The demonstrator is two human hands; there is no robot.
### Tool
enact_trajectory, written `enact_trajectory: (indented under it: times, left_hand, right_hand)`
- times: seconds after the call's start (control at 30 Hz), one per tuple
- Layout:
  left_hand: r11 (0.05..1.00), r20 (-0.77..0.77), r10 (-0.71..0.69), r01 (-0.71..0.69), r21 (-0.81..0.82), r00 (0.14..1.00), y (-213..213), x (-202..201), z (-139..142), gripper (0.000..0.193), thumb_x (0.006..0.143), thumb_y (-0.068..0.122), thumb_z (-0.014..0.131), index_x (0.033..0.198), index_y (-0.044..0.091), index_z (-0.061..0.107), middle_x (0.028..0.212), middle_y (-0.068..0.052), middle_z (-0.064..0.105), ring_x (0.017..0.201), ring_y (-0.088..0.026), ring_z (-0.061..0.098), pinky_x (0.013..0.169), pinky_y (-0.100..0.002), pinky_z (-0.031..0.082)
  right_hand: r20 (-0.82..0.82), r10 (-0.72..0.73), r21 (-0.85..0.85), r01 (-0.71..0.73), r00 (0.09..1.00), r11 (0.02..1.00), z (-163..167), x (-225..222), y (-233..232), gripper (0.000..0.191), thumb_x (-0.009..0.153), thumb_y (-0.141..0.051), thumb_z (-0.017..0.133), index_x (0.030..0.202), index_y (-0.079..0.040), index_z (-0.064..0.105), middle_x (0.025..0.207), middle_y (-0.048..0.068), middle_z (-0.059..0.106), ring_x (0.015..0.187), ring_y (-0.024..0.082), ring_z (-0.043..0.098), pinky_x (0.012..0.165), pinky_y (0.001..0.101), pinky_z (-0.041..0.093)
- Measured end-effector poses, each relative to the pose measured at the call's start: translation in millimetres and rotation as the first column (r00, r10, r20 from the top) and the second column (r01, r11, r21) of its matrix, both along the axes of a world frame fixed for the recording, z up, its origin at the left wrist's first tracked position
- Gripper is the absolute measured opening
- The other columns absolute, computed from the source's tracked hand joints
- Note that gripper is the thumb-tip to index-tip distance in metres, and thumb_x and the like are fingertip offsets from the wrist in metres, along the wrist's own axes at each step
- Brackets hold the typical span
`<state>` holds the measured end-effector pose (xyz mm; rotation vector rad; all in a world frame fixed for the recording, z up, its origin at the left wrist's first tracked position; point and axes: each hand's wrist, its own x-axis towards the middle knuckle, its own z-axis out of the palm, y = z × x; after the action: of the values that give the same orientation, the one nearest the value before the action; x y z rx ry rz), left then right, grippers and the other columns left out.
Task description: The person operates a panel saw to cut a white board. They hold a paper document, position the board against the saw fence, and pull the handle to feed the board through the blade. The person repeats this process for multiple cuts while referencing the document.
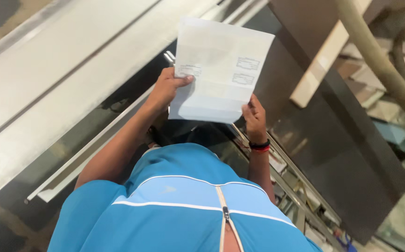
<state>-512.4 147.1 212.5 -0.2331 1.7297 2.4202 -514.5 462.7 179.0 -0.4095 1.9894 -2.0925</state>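
The left hand grips the left edge of a white rectangular sheet of paper, thumb laid across the front face and fingers hidden behind it. The right hand pinches the sheet's lower right corner, fingers closed on the paper; a dark wristband with a red thread sits just below it. The sheet is held up in front of the chest, tilted, between both hands. It carries a few small printed boxes, too blurred to make out.

Below the hands, a blue zip-front shirt with thin white stripes fills the near part of the view and is cut off by the bottom edge, hiding whatever lies beneath it.

To the left runs a long pale metal beam, crossing diagonally and leaving the frame at both ends, with a slim silvery rail near it. To the right stands a dark brown glossy panel, a light wooden strip resting against it. A beige tube crosses the far right corner. The clutter beyond it is indistinct. Open room lies around the sheet's top edge.
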Motion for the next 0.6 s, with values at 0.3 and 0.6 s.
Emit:
enact_trajectory:
  times: [0.3,0.6]
  left_hand:
    - [0.985,-0.014,0.158,-0.157,0.071,0.987,-55.1,46.0,18.7,0.030,0.094,0.007,0.065,0.121,-0.006,0.068,0.111,-0.014,0.076,0.098,-0.018,0.072,0.091,-0.031,0.055]
    - [0.962,-0.053,0.266,-0.262,0.084,0.962,-103.3,77.6,13.4,0.030,0.093,0.005,0.066,0.120,-0.007,0.067,0.110,-0.014,0.075,0.099,-0.018,0.071,0.092,-0.031,0.055]
  right_hand:
    - [-0.067,0.013,0.024,-0.012,0.998,1.000,38.1,13.0,-88.9,0.036,0.106,-0.008,0.058,0.139,0.006,0.055,0.122,0.007,0.069,0.107,0.010,0.062,0.094,0.0256,0.050]
    - [-0.079,0.025,0.023,-0.023,0.997,0.999,29.4,26.9,-149.2,0.031,0.107,-0.008,0.060,0.135,0.006,0.059,0.118,0.007,0.069,0.105,0.010,0.061,0.094,0.0251,0.048]
